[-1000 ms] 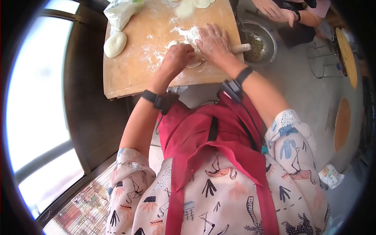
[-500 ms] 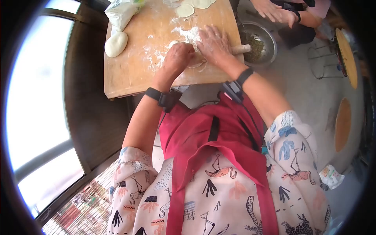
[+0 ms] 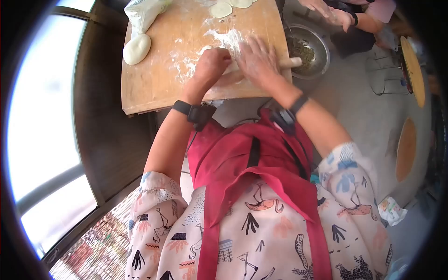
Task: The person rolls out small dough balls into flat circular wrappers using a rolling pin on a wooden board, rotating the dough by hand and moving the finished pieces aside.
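Observation:
On the floured wooden board, my right hand lies flat over a rolling pin, its fingers stretched forward and slightly blurred. The pin's pale end sticks out past the board's right edge. My left hand is closed beside it, fingers curled at the edge of a thin dough wrapper. Both hands partly hide that wrapper. A small bit of dough shows just behind my left knuckles. Loose flour is scattered ahead of my hands.
A large dough lump sits at the board's left edge, below a plastic bag. Rolled wrappers lie at the far side. Right of the board stands a metal bowl of chopped filling. Another person's hands are beyond it.
My right hand has shifted slightly forward, and the rolling pin's exposed end sits a little further right. My left hand stays closed at nearly the same spot.

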A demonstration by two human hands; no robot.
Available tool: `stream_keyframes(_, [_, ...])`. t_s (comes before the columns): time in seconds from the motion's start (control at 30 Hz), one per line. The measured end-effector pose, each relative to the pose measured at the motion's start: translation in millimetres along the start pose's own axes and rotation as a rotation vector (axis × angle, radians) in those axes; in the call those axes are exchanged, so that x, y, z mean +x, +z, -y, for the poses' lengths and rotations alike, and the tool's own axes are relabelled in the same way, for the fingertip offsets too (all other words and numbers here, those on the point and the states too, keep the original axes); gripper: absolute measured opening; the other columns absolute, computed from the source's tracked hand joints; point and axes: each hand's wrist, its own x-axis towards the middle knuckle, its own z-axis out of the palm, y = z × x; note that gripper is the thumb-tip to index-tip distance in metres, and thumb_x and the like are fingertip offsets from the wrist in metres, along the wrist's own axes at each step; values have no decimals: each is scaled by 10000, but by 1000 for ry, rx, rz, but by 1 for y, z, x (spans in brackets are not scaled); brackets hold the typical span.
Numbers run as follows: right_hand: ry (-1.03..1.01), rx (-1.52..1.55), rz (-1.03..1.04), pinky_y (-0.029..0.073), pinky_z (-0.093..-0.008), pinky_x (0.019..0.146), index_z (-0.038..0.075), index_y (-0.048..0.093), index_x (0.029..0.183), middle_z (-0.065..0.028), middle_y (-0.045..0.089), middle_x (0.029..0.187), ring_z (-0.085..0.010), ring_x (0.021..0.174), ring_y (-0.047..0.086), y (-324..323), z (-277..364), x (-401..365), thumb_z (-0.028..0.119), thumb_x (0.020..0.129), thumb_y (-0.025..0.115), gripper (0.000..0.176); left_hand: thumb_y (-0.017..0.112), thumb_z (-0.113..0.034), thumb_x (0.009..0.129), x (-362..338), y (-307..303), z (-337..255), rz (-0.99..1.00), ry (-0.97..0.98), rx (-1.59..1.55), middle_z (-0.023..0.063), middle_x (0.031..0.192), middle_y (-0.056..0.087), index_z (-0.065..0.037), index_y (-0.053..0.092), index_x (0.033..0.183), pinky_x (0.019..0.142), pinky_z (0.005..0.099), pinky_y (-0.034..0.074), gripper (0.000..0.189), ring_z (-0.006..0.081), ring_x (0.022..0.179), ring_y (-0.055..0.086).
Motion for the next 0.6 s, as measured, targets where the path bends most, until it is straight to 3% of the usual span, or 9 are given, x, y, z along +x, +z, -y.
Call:
stream_keyframes(0.1, [-2, -37, 96, 244, -627, 1135, 76, 502, 1378, -180, 426, 1500, -364, 1441, 318, -13, 6, -40, 379, 972, 503, 506, 672, -111, 867, -19, -7, 7, 39, -507, -632, 75, 767, 684, 19, 704, 958, 613, 308, 538, 162, 129, 698, 676])
stream_keyframes(0.17, [-59, -46, 58, 249, -627, 1130, 76, 508, 1372, -180, 433, 1491, -368, 1441, 313, -9, 1, -40, 382, 966, 509, 508, 678, -104, 850, -27, -3, 20, 135, -474, -701, 109, 788, 708, 7, 701, 994, 653, 327, 550, 183, 179, 720, 700])
stream_keyframes(0.27, [4, -41, -8, 239, -632, 1137, 71, 515, 1362, -195, 428, 1492, -377, 1437, 315, 12, -7, 20, 383, 966, 508, 505, 682, -130, 845, -17, -17, -16, 12, -167, -170, 167, 875, 719, -38, 714, 1010, 731, 394, 546, 192, 323, 804, 701])
stream_keyframes(0.37, [19, -44, -28, 236, -639, 1139, 65, 516, 1357, -202, 421, 1496, -378, 1441, 306, 14, -9, 33, 381, 969, 504, 501, 691, -157, 846, 1, -2, -5, 1, -33, 0, 171, 865, 715, -30, 718, 986, 745, 405, 541, 191, 345, 799, 689])
stream_keyframes(0.4, [18, -18, -10, 238, -637, 1138, 69, 518, 1356, -195, 424, 1495, -375, 1440, 308, 11, -7, 21, 383, 969, 504, 498, 692, -135, 851, 2, -2, -4, 2, -27, 11, 163, 807, 711, -4, 715, 949, 686, 383, 549, 165, 295, 720, 697])
stream_keyframes(0.43, [19, 11, 13, 240, -636, 1138, 72, 520, 1354, -189, 427, 1494, -372, 1440, 309, 7, -3, 5, 385, 969, 504, 496, 692, -135, 851, -2, -2, -2, -2, -37, 5, 163, 807, 711, -4, 715, 949, 686, 383, 549, 165, 295, 720, 697])
stream_keyframes(0.5, [20, -41, 40, 238, -633, 1140, 83, 524, 1353, -179, 437, 1489, -369, 1433, 326, -6, 7, -29, 381, 970, 503, 486, 679, -90, 863, -9, -7, 2, 32, -452, -516, 122, 757, 695, 27, 707, 941, 616, 335, 555, 144, 207, 658, 689])
stream_keyframes(0.53, [-19, -30, 54, 241, -631, 1139, 88, 520, 1360, -177, 439, 1488, -368, 1431, 331, -12, 6, -41, 379, 969, 505, 488, 653, -49, 870, -16, -14, 1, 55, -530, -645, 85, 752, 679, 52, 699, 954, 579, 290, 556, 139, 141, 645, 672])
stream_keyframes(0.6, [-41, -53, 53, 250, -625, 1135, 94, 505, 1385, -173, 436, 1494, -367, 1429, 337, -10, 4, -40, 378, 962, 518, 510, 665, -63, 869, -23, -9, 7, 134, -471, -641, 95, 781, 695, 51, 693, 987, 630, 297, 568, 166, 161, 681, 690])
